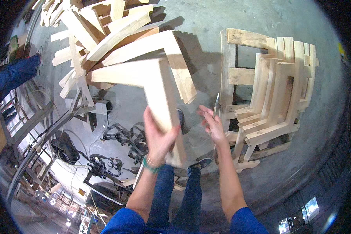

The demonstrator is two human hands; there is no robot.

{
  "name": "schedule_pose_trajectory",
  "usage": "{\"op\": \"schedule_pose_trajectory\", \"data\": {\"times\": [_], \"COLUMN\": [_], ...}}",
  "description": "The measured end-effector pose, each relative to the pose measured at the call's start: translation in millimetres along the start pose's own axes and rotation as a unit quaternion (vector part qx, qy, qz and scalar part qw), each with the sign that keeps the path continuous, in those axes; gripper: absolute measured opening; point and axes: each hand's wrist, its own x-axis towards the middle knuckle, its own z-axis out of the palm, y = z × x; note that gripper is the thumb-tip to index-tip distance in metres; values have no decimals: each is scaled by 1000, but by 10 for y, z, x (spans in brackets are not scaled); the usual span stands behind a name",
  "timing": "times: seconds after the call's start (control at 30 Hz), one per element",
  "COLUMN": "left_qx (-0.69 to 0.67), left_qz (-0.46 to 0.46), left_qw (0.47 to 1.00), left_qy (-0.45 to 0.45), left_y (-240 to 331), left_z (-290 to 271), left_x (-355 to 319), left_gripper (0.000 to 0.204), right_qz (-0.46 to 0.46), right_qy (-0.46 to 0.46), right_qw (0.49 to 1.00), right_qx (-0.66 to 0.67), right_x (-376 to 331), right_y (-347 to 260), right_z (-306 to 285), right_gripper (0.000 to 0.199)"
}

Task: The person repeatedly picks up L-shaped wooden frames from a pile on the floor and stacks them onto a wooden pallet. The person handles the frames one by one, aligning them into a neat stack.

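Observation:
My left hand (156, 136) is closed around the lower leg of an L-shaped wooden frame piece (156, 91), lifted off the floor, its other leg reaching left. A green band circles that wrist. Right of the piece, my right hand (212, 124) has its fingers partly stretched out and holds a slim, pointed tool (217, 102); whether it is a knife or a marker I cannot tell. Another L-shaped wooden piece (179, 74) lies just beyond the held one, its far leg running into the pile.
A heap of loose boards (89, 35) lies at the far left. On the right, several angled wooden pieces (275, 89) stand stacked on a pallet (241, 76). Black straps (130, 138) and metal bars lie at the left. A person's blue trouser leg (17, 76) shows at the left edge.

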Motion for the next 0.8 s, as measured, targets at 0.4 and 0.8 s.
{"op": "schedule_pose_trajectory", "data": {"times": [0.4, 0.8], "left_qx": [-746, -847], "left_qz": [-86, -142], "left_qw": [629, 448], "left_qy": [-202, -249], "left_y": [554, -239], "left_z": [-1542, -1047], "left_x": [-864, -661], "left_gripper": [76, 71], "right_qz": [-8, -24], "right_qy": [-50, -108], "right_qw": [998, 966], "right_qx": [34, 233], "right_x": [-481, -183], "right_y": [-472, -583], "right_z": [513, 634], "right_gripper": [33, 47]}}
